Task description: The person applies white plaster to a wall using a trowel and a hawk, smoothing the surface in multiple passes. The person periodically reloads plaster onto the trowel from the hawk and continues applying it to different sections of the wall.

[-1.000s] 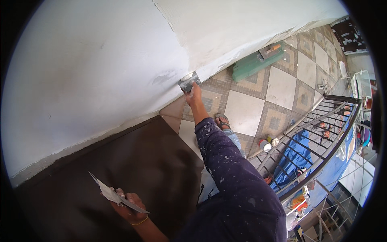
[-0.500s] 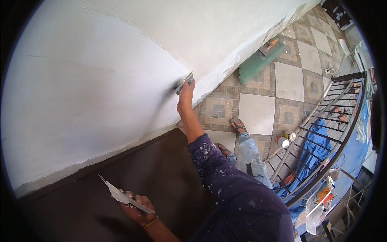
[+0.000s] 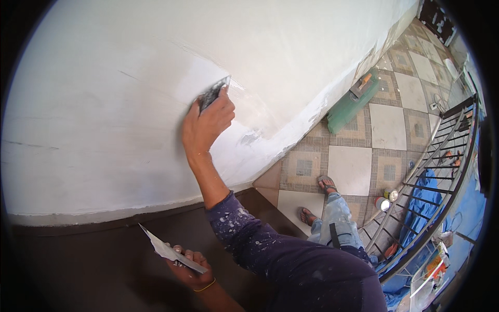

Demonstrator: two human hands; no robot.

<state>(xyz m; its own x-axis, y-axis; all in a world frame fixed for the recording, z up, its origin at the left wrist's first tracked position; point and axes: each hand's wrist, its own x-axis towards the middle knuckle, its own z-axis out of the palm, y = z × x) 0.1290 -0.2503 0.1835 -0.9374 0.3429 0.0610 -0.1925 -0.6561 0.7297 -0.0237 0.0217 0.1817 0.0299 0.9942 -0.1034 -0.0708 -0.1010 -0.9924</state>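
Observation:
My right hand (image 3: 208,125) is closed around a dark putty scraper (image 3: 214,94) smeared with white. The scraper lies against the white wall (image 3: 114,114), beside a ragged patch of rough coating. My right sleeve is spotted with white. Lower down, my left hand (image 3: 191,268) grips a flat metal putty blade (image 3: 169,249), its face coated in pale filler and its pointed corner toward the wall. Fingertips curl over the blade's edge; the palm side is hidden. A dark brown surface (image 3: 78,260) extends below that hand.
On the tiled floor (image 3: 349,169) a green board (image 3: 353,101) bears an orange-handled trowel (image 3: 364,87) beside the wall. Two cans (image 3: 382,204) stand near the black metal railing (image 3: 436,190) at right. Blue sheeting (image 3: 422,192) and clutter show beyond the railing.
My right hand has moved left and up along the wall with the scraper. The left hand keeps its blade at nearly the same place. The whole view has shifted slightly.

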